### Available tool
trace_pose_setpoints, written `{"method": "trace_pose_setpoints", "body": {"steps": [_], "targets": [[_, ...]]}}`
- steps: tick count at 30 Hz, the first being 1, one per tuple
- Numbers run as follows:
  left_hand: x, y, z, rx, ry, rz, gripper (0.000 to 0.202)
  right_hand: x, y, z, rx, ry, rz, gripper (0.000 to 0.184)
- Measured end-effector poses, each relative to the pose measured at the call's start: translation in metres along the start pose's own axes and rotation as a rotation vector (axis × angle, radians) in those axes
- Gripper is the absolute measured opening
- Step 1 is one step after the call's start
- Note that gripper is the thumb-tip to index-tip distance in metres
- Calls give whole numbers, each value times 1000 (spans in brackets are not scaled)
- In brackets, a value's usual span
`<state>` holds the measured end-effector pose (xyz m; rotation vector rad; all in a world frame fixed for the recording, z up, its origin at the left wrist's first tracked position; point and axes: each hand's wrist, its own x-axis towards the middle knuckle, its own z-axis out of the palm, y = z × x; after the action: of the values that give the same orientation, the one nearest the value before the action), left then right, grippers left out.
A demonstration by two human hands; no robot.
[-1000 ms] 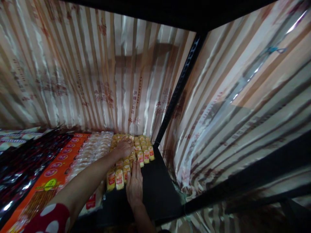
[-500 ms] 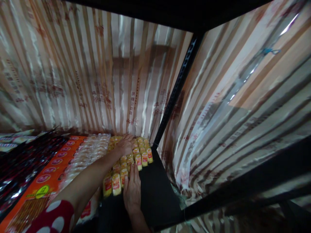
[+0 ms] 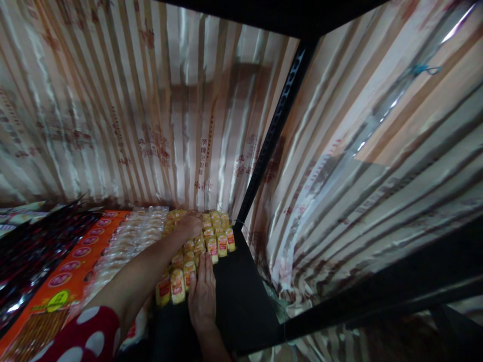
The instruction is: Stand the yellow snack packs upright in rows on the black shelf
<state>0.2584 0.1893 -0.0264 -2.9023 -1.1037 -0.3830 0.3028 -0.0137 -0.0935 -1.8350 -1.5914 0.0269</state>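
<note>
Rows of small yellow packaged snacks (image 3: 177, 286), with red-and-white labels on the front ones, stand close together on a black shelf (image 3: 241, 296). My left hand (image 3: 191, 225) reaches across to the back rows and rests on top of the packs. Its fingers are bent down and blurred, so what they grip, if anything, does not show. Lower down, my right hand (image 3: 203, 296) lies with fingers stretched out and side by side, their tips touching the front of the packs near the middle of the block. Nothing is held in it.
Left of the yellow packs lie clear packs of pale round pieces (image 3: 132, 241), an orange bag (image 3: 71, 271) and dark shiny packets (image 3: 41, 251). A black perforated post (image 3: 279, 120) stands at the shelf's back corner. Printed striped sheeting (image 3: 188, 125) hangs behind.
My left hand has shifted slightly left, and its fingers now bend down where they lay flatter. My right hand stays against the front packs. The view has moved slightly.
</note>
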Motion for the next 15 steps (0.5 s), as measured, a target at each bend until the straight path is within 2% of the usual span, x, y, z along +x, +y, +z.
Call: {"method": "trace_pose_setpoints", "body": {"steps": [3,10,13,15], "targets": [[-6,3,-6,27,-21,-10,22,0,0,1,-4,4,-3,51],[-11,14,-30,-20,18,-127,35,0,0,1,3,7,-6,51],[-23,35,-56,-223,161,-153,33,0,-1,0,30,29,-9,51],[-42,62,-87,-418,334,-162,31,1,-2,-2,58,64,-6,50]]}}
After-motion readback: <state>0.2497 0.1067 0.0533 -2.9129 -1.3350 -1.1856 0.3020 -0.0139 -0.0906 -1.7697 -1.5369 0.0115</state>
